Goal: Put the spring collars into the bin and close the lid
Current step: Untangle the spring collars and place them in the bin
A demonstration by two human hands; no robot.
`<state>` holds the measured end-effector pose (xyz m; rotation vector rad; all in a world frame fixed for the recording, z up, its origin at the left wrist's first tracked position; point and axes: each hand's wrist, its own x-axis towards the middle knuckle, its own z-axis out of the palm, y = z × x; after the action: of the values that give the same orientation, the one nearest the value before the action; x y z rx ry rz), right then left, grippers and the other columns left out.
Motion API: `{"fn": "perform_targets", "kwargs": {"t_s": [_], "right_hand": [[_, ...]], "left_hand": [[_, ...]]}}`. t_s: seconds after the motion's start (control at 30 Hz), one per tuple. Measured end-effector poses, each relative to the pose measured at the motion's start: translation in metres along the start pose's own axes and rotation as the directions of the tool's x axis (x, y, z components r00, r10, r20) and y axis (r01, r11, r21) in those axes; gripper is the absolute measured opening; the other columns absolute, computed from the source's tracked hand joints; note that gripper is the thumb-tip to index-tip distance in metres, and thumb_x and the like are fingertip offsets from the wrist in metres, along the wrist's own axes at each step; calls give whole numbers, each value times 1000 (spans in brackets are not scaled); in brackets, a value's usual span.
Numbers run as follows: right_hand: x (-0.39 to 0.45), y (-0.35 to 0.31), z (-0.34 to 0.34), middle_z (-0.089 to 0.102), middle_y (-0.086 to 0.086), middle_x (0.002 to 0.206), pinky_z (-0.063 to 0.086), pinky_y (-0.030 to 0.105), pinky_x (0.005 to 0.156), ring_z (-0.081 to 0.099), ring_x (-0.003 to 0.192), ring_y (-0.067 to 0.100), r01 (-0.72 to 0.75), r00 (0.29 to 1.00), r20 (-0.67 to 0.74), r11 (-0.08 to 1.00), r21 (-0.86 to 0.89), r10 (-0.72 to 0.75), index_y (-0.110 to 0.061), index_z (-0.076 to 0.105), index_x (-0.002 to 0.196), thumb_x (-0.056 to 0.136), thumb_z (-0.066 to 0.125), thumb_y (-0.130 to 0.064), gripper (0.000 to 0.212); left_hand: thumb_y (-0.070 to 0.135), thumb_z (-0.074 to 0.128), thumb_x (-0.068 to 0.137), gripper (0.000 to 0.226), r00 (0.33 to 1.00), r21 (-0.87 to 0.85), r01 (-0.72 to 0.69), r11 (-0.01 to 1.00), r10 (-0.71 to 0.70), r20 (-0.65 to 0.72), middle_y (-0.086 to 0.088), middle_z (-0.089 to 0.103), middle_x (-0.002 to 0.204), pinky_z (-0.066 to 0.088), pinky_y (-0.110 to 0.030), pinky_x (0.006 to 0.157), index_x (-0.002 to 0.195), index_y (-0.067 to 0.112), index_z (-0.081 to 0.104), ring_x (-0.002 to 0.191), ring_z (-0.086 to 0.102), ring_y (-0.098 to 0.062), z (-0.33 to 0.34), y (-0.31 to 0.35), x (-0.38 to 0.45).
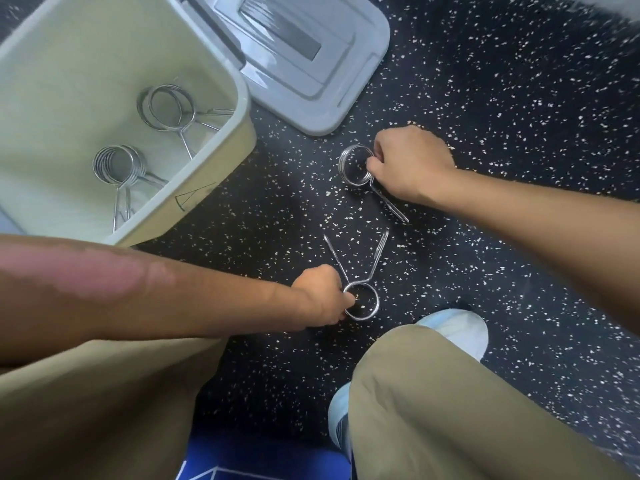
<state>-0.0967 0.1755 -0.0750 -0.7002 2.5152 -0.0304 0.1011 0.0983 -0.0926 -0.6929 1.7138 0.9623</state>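
1. Bin [221,109], open, on the speckled floor [502,98]; two spring collars inside, far one [165,107] and near one [116,165].
2. Lid [311,64] flat on the floor, touching the bin's right side.
3. Right hand [410,164] pinching a floor collar [356,165] right of the bin.
4. Left hand [320,294] gripping the ring of another collar [363,301], below-right of the bin, handles splayed away.
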Motion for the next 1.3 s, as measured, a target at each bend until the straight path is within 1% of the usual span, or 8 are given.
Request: {"fn": "perform_targets", "kwargs": {"t_s": [0.3, 0.53, 0.67, 0.83, 1.0, 1.13, 1.23, 1.3], "right_hand": [[-9, 11, 0, 63, 10, 82, 40, 36, 63, 57, 76, 34, -36, 999, -28, 999, 21, 37, -11, 59, 81, 94, 46, -32, 28], [-13, 13, 0, 57, 5, 71, 35, 35, 59, 55, 69, 31, -63, 994, -92, 998, 22, 65, -11, 58, 77, 94, 42, -34, 33], [-18, 13, -2, 56, 2, 65, 31, 34, 54, 54, 64, 28, -64, 991, -103, 987, 145, 79, -12, 55, 73, 93, 41, -35, 34], [-30, 3, -13, 54, 4, 62, 33, 36, 52, 51, 60, 28, -27, 979, -186, 962, 273, 81, -10, 49, 66, 93, 42, -34, 37], [-40, -17, -32, 47, 2, 53, 32, 35, 47, 39, 49, 19, 33, 974, -216, 892, 450, 74, -6, 52, 62, 92, 46, -34, 41], [-42, -38, -52, 40, -1, 50, 29, 35, 46, 32, 47, 15, 86, 971, -237, 864, 497, 39, 0, 52, 62, 91, 49, -31, 43], [-38, -58, -68, 39, -2, 50, 23, 31, 44, 28, 44, 10, 128, 971, -239, 842, 524, 1, 4, 63, 71, 91, 50, -31, 42], [-37, -73, -76, 36, -3, 49, 22, 30, 44, 27, 44, 9, 156, 968, -251, 811, 564, -12, 3, 56, 63, 89, 52, -28, 41]], "left_hand": [[27, 61, 87, 10, 985, 268, -145, 953, 164, -51, -3, 73, 78, 61, -38, 68, 82, 18, 63, 72, 72, -22, -51, -1, -15], [32, 65, 86, 10, 934, 412, -285, 865, 348, -85, 5, 66, 66, 44, -29, 54, 80, 26, 60, 62, 62, -11, -88, -12, -44], [34, 63, 87, 10, 905, 464, -327, 823, 415, -98, 6, 69, 62, 54, -35, 61, 83, 26, 62, 61, 65, -8, -111, -25, -61], [34, 62, 86, 8, 811, 583, -382, 717, 563, -161, 8, 64, 58, 50, -31, 54, 81, 29, 60, 54, 57, -4, -143, -38, -91], [39, 47, 87, 17, 692, 709, -373, 599, 689, -217, 6, 54, 59, 39, -35, 51, 85, 27, 58, 56, 51, -17, -185, -43, -128], [37, 55, 89, 15, 599, 767, -356, 534, 761, -251, 7, 58, 58, 34, -31, 45, 83, 24, 60, 50, 43, -18, -221, -56, -144], [40, 47, 92, 22, 567, 800, -327, 503, 782, -259, 7, 62, 66, 43, -31, 46, 88, 23, 61, 52, 51, -20, -252, -63, -153], [39, 48, 93, 20, 575, 813, -285, 509, 769, -280, 4, 66, 74, 52, -37, 53, 92, 23, 61, 58, 58, -25, -275, -67, -155]]}}
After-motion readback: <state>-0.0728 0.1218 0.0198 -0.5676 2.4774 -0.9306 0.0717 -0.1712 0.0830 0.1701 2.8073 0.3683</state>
